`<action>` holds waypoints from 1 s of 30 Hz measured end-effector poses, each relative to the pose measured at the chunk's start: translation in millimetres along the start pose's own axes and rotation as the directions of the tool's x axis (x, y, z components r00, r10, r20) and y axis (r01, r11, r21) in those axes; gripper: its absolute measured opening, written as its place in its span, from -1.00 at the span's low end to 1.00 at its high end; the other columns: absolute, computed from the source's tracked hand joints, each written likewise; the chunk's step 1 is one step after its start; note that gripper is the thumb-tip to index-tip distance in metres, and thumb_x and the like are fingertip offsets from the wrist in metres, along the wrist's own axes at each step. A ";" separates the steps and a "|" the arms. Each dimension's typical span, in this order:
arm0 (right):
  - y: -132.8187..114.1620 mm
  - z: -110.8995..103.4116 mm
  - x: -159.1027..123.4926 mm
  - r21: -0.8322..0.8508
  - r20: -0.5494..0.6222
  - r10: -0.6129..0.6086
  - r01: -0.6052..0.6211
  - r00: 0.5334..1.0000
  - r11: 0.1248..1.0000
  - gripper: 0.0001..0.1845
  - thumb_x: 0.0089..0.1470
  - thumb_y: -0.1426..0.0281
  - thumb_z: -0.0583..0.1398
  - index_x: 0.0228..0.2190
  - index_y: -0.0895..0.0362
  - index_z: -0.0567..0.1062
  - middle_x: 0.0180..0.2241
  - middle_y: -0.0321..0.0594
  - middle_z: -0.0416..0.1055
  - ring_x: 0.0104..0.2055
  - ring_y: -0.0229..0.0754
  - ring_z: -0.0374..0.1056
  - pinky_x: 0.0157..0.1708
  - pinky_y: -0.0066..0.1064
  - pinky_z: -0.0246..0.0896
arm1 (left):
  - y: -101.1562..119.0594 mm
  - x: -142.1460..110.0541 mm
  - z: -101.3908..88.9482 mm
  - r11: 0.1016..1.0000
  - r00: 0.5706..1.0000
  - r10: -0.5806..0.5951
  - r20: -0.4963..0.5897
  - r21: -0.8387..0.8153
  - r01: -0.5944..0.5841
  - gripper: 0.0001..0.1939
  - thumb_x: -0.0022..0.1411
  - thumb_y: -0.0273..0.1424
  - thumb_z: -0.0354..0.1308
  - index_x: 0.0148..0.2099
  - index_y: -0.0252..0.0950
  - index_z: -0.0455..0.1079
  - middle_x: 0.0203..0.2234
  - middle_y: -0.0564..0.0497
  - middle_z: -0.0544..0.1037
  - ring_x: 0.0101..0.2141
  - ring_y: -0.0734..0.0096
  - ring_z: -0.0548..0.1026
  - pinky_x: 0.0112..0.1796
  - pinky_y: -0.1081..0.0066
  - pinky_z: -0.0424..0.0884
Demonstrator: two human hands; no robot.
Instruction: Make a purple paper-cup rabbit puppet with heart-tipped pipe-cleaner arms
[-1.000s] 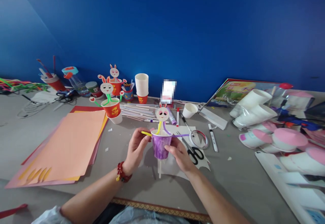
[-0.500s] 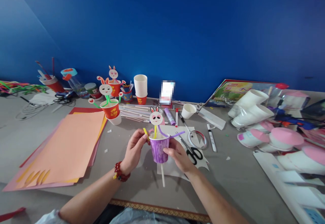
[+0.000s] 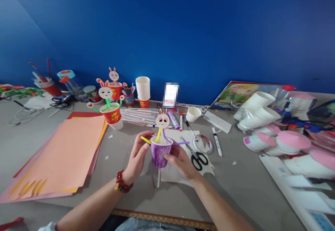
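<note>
The right hand (image 3: 181,161) grips a purple cup (image 3: 158,154) containing a rabbit figure (image 3: 162,121)

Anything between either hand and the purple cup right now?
Right hand: nothing visible, it holds the purple cup directly. Left hand: the yellow arm juts out from the cup on that side, by the thumb and fingers; whether they touch the cup, can't tell.

The purple cup (image 3: 158,155) looked like paper, its colouring streaked and uneven. The salmon sheet (image 3: 70,147) was smooth, matt paper; the worktop (image 3: 240,192) looked matt too. The scissors (image 3: 200,160) had metal-looking blades and black plastic handles. Clear plastic film (image 3: 244,127) looked glossy and crinkled.
</note>
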State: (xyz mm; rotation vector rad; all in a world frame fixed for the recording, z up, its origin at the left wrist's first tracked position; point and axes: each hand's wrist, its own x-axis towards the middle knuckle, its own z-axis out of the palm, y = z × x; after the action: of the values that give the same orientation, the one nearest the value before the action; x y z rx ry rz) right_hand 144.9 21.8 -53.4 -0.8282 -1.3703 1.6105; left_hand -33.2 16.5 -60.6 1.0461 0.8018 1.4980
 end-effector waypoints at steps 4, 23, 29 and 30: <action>0.9 1.3 1.7 -0.001 0.021 -0.010 0.010 1.000 1.000 -0.59 0.14 0.25 0.26 0.01 0.08 0.44 -0.11 -0.13 0.53 -0.17 -0.09 0.45 -0.16 -0.28 0.37 | -1.0 -4.5 3.2 0.989 0.980 -0.147 0.137 -0.007 0.150 -0.50 0.24 -0.24 0.24 0.19 -0.20 0.27 0.03 -0.14 0.46 -0.01 0.19 0.44 -0.02 0.28 0.39; -6.6 1.2 1.5 -0.146 -0.011 -0.084 0.081 0.996 0.986 -0.59 0.24 0.22 0.16 0.08 0.07 0.43 -0.12 -0.15 0.53 -0.14 -0.04 0.42 -0.11 -0.29 0.32 | -2.8 -0.7 0.7 0.966 0.965 -0.258 -0.057 -0.032 0.256 -0.56 0.28 -0.13 0.19 0.11 -0.25 0.48 -0.29 -0.04 0.57 -0.33 0.43 0.46 -0.27 0.47 0.38; -7.0 -1.2 3.0 -0.149 -0.013 -0.106 0.102 0.994 0.983 -0.60 0.23 0.22 0.17 0.06 0.08 0.44 -0.07 -0.13 0.51 -0.05 0.00 0.41 0.01 -0.23 0.28 | -3.4 -0.6 1.2 0.971 0.970 -0.238 -0.057 -0.016 0.237 -0.58 0.28 -0.13 0.19 0.09 -0.23 0.49 -0.28 -0.03 0.57 -0.35 0.44 0.45 -0.27 0.46 0.39; -6.1 -1.9 2.8 -0.143 -0.015 -0.108 0.105 0.994 0.984 -0.59 0.23 0.22 0.17 0.07 0.08 0.42 -0.05 -0.11 0.50 -0.02 0.00 0.40 0.04 -0.21 0.27 | -3.9 -0.7 0.8 0.972 0.971 -0.234 -0.051 -0.008 0.234 -0.58 0.28 -0.13 0.18 0.09 -0.22 0.48 -0.26 -0.03 0.57 -0.33 0.43 0.46 -0.25 0.45 0.39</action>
State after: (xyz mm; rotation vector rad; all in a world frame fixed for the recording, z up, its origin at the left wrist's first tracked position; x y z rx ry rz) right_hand 146.4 25.4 -47.6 -0.8393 -1.5016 1.4308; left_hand -31.0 16.5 -64.0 0.8813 0.9272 1.3282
